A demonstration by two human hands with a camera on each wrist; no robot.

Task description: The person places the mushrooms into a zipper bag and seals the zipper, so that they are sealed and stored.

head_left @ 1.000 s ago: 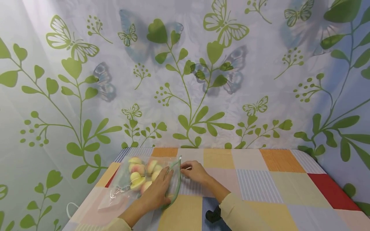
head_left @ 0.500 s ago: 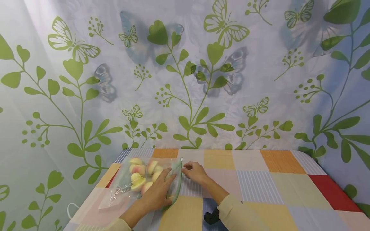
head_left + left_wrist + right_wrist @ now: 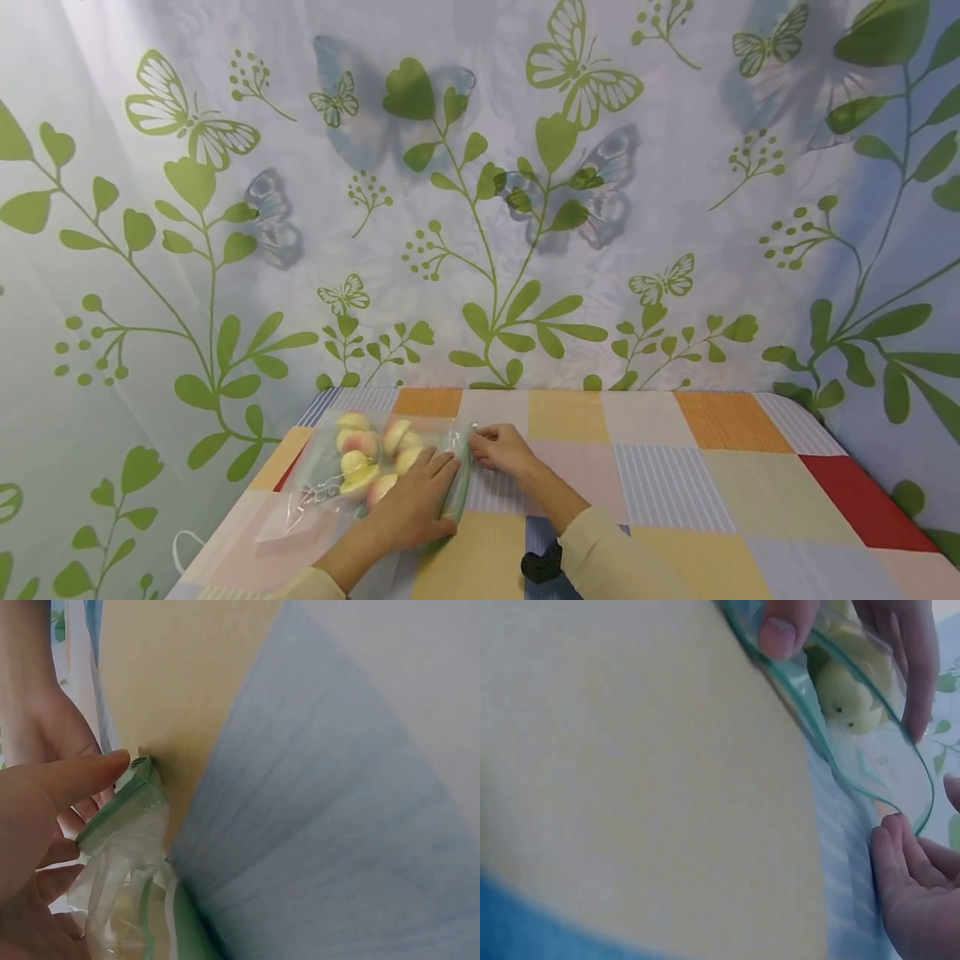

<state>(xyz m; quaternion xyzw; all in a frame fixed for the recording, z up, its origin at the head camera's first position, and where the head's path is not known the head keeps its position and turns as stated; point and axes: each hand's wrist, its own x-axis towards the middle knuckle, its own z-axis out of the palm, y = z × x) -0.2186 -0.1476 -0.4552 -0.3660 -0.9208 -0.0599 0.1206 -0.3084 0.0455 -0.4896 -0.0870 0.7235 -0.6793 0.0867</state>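
A clear zip bag (image 3: 322, 487) holding several peaches (image 3: 358, 461) lies on the left part of the patchwork tablecloth (image 3: 660, 483). Its green zip strip (image 3: 459, 487) runs along the bag's right edge. My left hand (image 3: 416, 500) lies flat on the bag beside the strip, with the thumb (image 3: 79, 774) against the strip's near end (image 3: 124, 802). My right hand (image 3: 501, 447) pinches the strip's far end with curled fingers (image 3: 904, 892). In the right wrist view, a peach (image 3: 846, 697) shows through the plastic behind the green rim (image 3: 821, 739).
A curtain with green leaves and butterflies (image 3: 480, 192) hangs close behind the table. A black wrist camera mount (image 3: 542, 563) sits under my right sleeve (image 3: 615, 558). A white cord loop (image 3: 180, 546) hangs off the table's left edge.
The green strip, arched up a second ago, now lies lower and straighter. My right hand has closed in on its far end, and my left fingers have slid toward the strip.
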